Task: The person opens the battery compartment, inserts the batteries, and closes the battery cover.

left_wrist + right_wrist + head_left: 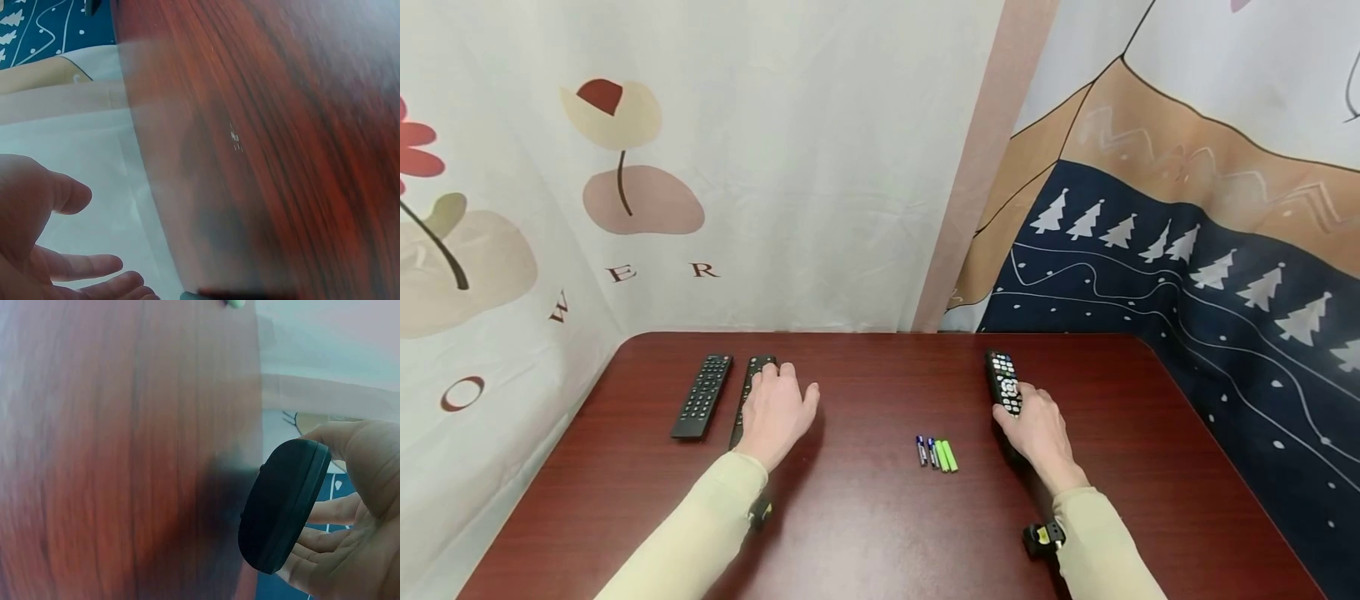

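My right hand [1037, 429] grips a black remote control [1003, 383] by its sides, thumb on one side and fingers on the other. In the right wrist view the remote's dark end [284, 506] sits between thumb and fingers, apart from the tabletop. My left hand [775, 412] hovers over a second black remote [756, 375], partly covering it. Its thumb and fingers are spread and hold nothing in the left wrist view. Left of that hand lies a third black remote [703, 398], buttons up.
Two small batteries with blue ends [922, 451] and two green batteries [946, 457] lie mid-table between the hands. The dark red wooden table [865, 525] ends at a printed curtain [820, 167]. Each wrist wears a small camera.
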A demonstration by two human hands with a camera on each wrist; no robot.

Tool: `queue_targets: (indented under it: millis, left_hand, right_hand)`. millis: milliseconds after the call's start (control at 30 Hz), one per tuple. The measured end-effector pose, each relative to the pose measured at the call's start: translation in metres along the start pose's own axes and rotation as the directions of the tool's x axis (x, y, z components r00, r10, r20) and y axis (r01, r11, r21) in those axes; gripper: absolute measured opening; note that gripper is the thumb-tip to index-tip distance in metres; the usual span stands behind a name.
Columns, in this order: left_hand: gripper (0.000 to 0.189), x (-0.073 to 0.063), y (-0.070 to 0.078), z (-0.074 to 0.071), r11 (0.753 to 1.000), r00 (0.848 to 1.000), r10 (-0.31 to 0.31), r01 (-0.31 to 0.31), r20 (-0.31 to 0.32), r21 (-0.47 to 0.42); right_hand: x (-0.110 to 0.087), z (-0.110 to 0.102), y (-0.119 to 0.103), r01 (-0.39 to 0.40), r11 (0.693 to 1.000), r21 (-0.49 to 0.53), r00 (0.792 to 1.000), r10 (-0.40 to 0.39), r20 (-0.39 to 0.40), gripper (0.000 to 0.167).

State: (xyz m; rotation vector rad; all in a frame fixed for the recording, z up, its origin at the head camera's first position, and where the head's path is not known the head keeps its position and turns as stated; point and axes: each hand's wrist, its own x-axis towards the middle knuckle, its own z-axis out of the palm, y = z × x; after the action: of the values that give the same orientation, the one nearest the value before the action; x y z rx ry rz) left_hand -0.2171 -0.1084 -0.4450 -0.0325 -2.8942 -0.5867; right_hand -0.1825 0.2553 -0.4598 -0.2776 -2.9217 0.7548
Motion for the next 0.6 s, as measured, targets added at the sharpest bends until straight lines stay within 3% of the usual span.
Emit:
queue_targets:
  millis: [400, 600]
  left_hand:
    - [0.048, -0.010, 0.011, 0.002, 0.999, 0.999, 0.023, -0.022, 0.024, -0.026]
    - [0.044, -0.014, 0.022, 0.003, 0.997, 0.998, 0.057, -0.057, -0.002, -0.050]
  right_hand:
    - [-0.010, 0.004, -0.011, 0.009, 0.992, 0.122, 1.000, -0.009, -0.001, 0.057]
    - [-0.010, 0.007, -0.013, 0.037, 0.979, 0.199, 0.999, -0.033, -0.025, 0.052]
